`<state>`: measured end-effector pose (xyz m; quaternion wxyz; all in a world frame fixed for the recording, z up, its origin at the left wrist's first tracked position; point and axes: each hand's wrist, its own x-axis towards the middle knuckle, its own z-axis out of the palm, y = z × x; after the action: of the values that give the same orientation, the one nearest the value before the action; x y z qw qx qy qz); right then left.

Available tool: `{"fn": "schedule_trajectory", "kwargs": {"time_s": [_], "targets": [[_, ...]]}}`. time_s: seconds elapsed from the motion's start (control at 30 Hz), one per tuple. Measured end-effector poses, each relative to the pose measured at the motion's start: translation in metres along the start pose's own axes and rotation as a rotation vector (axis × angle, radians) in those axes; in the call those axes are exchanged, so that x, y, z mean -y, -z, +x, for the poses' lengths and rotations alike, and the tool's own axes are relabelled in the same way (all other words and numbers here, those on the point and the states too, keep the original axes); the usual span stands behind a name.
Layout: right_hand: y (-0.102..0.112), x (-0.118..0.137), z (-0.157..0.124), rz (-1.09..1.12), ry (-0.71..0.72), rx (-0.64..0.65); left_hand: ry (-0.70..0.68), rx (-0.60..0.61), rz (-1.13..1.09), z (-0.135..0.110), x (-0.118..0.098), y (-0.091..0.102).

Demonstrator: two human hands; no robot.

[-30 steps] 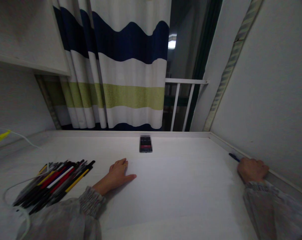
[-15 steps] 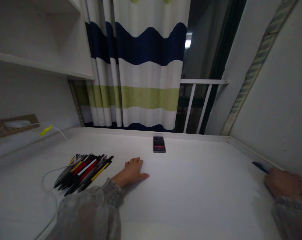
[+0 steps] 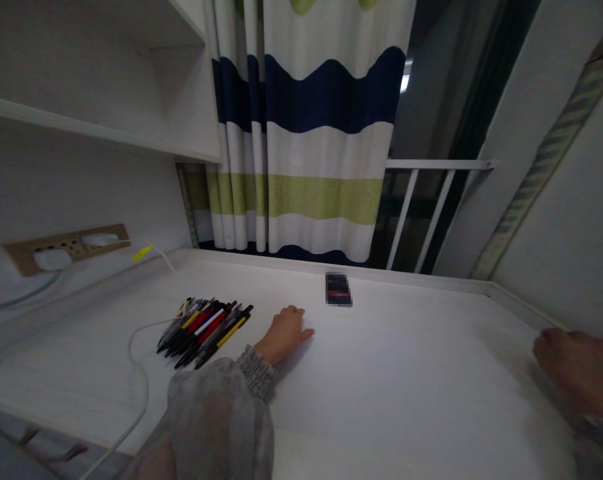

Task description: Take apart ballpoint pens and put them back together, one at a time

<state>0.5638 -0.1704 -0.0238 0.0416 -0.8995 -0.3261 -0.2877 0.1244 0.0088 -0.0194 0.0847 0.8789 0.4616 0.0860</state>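
Note:
My left hand [image 3: 284, 335] lies palm down on the white desktop [image 3: 406, 387], open, its thumb held apart from the fingers. Just left of it is a heap of pens [image 3: 204, 330] with black, red, yellow, white and grey barrels, lying roughly side by side. At the far right edge, by the wall, my right hand [image 3: 578, 367] is curled closed and slightly blurred. Its fingertips are turned out of sight, and whatever it may hold is hidden.
A small dark pixelated rectangle [image 3: 338, 289] lies near the desk's back edge. A white cable [image 3: 144, 373] runs past the pens. Left are a wall socket strip [image 3: 76, 247] and an overhanging shelf [image 3: 96, 133]. Behind hangs a striped curtain [image 3: 326, 153].
The view has swung left, shifting everything rightward. The dark blue pen that stuck out from my right hand is no longer visible. My left hand stays resting near the pens.

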Motion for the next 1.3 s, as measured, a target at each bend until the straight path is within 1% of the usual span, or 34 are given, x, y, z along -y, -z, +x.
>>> {"fn": "schedule_trajectory", "kwargs": {"time_s": [0.03, 0.1, 0.17, 0.27, 0.4, 0.53, 0.67, 0.8, 0.9, 1.03, 1.13, 1.2, 1.23, 1.3], "targets": [[0.010, 0.013, -0.003, -0.032, 0.034, 0.008, 0.035, -0.051, 0.036, -0.001, 0.002, 0.002], [0.025, 0.038, -0.010, -0.021, 0.104, -0.043, 0.133, -0.137, 0.135, -0.004, 0.008, 0.007], [0.033, 0.059, -0.017, 0.009, 0.185, -0.091, 0.236, -0.172, 0.220, -0.008, 0.017, 0.013], [0.036, 0.084, -0.029, 0.094, 0.335, -0.159, 0.340, -0.192, 0.249, -0.016, 0.031, 0.020], [0.036, 0.109, -0.043, 0.210, 0.512, -0.200, 0.437, -0.214, 0.263, -0.021, 0.046, 0.023], [0.036, 0.125, -0.056, 0.343, 0.651, -0.283, 0.468, -0.220, 0.273, -0.020, 0.051, 0.020], [0.039, 0.137, -0.065, 0.465, 0.735, -0.346, 0.466, -0.209, 0.280, -0.016, 0.051, 0.018], [0.050, 0.151, -0.077, 0.567, 0.806, -0.353, 0.427, -0.220, 0.306, -0.014, 0.046, 0.016], [0.061, 0.163, -0.086, 0.667, 0.842, -0.339, 0.380, -0.250, 0.331, -0.014, 0.036, 0.014], [0.076, 0.181, -0.099, 0.821, 0.870, -0.285, 0.329, -0.313, 0.353, -0.013, 0.015, 0.016], [0.085, 0.196, -0.110, 0.952, 0.894, -0.194, 0.264, -0.286, 0.263, -0.013, -0.005, 0.016], [0.091, 0.205, -0.119, 1.066, 0.884, -0.071, 0.165, -0.268, 0.169, -0.014, -0.018, 0.012], [0.093, 0.209, -0.123, 1.139, 0.860, 0.023, 0.083, -0.284, 0.115, -0.014, -0.024, 0.009], [0.097, 0.216, -0.131, 1.323, 0.768, 0.281, -0.155, -0.310, 0.016, -0.015, -0.034, 0.000]]}}
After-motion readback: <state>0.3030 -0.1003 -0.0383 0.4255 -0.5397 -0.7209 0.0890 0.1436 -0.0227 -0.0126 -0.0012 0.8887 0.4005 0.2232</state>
